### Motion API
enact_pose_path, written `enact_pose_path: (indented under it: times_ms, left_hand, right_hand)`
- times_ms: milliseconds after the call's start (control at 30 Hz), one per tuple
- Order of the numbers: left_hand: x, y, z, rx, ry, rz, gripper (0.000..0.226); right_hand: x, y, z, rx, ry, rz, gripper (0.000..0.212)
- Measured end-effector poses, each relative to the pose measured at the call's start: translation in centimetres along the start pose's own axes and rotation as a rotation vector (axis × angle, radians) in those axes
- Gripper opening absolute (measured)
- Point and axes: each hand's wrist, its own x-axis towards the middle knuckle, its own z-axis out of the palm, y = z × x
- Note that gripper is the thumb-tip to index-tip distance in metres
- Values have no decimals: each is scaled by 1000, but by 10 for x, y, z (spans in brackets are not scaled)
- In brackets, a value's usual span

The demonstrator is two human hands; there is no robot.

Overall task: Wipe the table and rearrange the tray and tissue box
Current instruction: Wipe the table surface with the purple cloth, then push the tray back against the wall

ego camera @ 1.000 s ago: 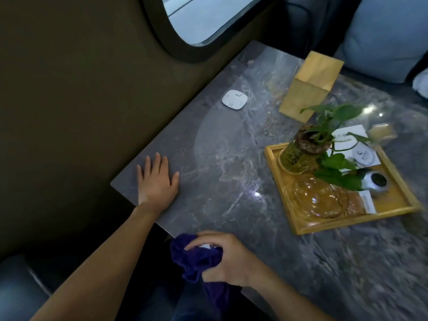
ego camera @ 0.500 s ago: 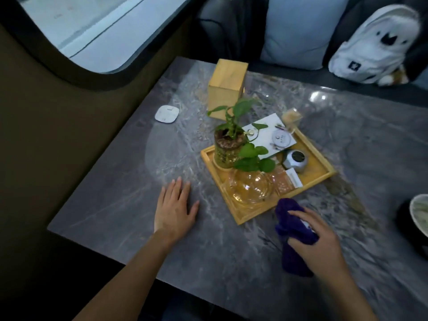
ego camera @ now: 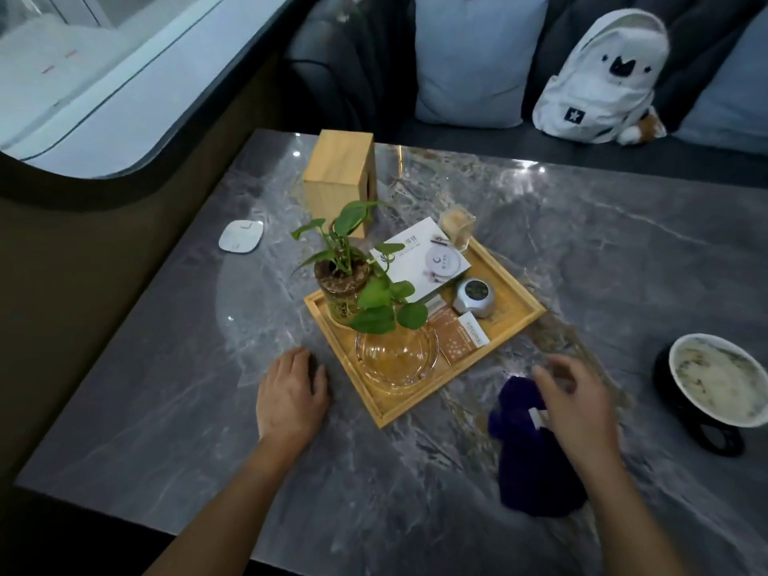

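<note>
the grey marble-patterned table (ego camera: 582,259) carries a wooden tray (ego camera: 521,326), set at an angle near the table's middle. on the tray: a potted plant (ego camera: 353,280) in a glass jar at the left corner, a clear glass ashtray (ego camera: 395,361) at the near corner, a white booklet (ego camera: 419,261) toward the far side, a small silver round device (ego camera: 475,296), a brown packet (ego camera: 457,338) and a small clear glass (ego camera: 457,226) at the far corner. the wooden tissue box (ego camera: 338,182) stands upright on the table just beyond the tray, close to the plant's leaves. a white square pad (ego camera: 241,236) lies on the table to the left, well apart from the tray. the left hand (ego camera: 291,394) rests palm down on the table, fingers together and loosely curled, holding nothing, just beside the tray's near-left edge. the right hand (ego camera: 577,403) is over a dark purple cloth (ego camera: 528,451) that lies bunched on the table near the tray's near-right edge; its fingers are spread and blurred, and whether they grasp the cloth cannot be told. a dark cup (ego camera: 719,384) with pale contents stands at the right edge of the table. beyond the table, a cushion (ego camera: 473,56) and a white plush toy (ego camera: 602,76) sit on a dark sofa.
</note>
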Motion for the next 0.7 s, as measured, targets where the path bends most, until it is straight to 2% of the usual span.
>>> enact_pose_path:
  times_ms: [67, 133, 233, 333, 500, 600, 700]
  left_hand:
    - [7, 12, -7, -36, -2, -35, 40]
    - [25, 19, -20, -63, 19, -132, 32]
    - [35, 37, -23, -39, -117, -244, 40]
    - [37, 43, -15, -54, -214, -278, 49]
    - [38, 44, -5, -97, -243, -305, 57]
    - [34, 46, -4, -124, -234, -296, 54]
    - [31, 49, -5, -57, -244, -254, 53]
  right_hand:
    - [20, -10, 3, -21, 40, -16, 24]
    - [53, -35, 14, -52, 41, -84, 23]
    - [83, -48, 16, -160, 91, -148, 24]
    - [113, -47, 20, -287, 57, -151, 25]
    - [138, -44, 27, -404, -75, -126, 34]
    - [141, -42, 32, -445, -142, -189, 35]
    - [144, -40, 38, -495, -129, -255, 29]
